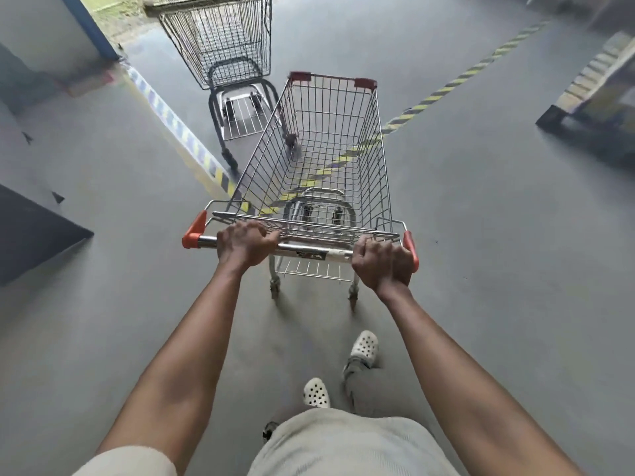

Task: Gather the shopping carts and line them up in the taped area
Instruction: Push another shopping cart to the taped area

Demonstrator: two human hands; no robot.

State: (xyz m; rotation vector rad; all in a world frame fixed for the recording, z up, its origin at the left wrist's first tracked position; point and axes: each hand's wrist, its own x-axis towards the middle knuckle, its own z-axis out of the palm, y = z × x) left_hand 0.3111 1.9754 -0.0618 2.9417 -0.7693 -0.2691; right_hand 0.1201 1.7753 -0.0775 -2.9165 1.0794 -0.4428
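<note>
Two hands, left hand [245, 243] and right hand [383, 264], grip the chrome handle bar [309, 249] of the empty silver wire shopping cart [379, 156], which straddles the yellow-black striped floor tape [464, 76]; a darker wire cart [220, 39] stands beyond that tape. Likely light, rigid, free-rolling: steer by the bar.

The near cart [379, 166], gripped at its handle by the left hand [245, 242] and right hand [383, 266], has a second cart [223, 39] standing just beside its nose at 11 o'clock (touching or not, cannot tell). A wall [37, 36] and a dark slab [31, 235] close off 9 to 10 o'clock. A stacked pallet [598, 87] stands well apart at 2 o'clock. Between them the floor [498, 201] lies open, crossed only by flat striped tape [457, 82].
</note>
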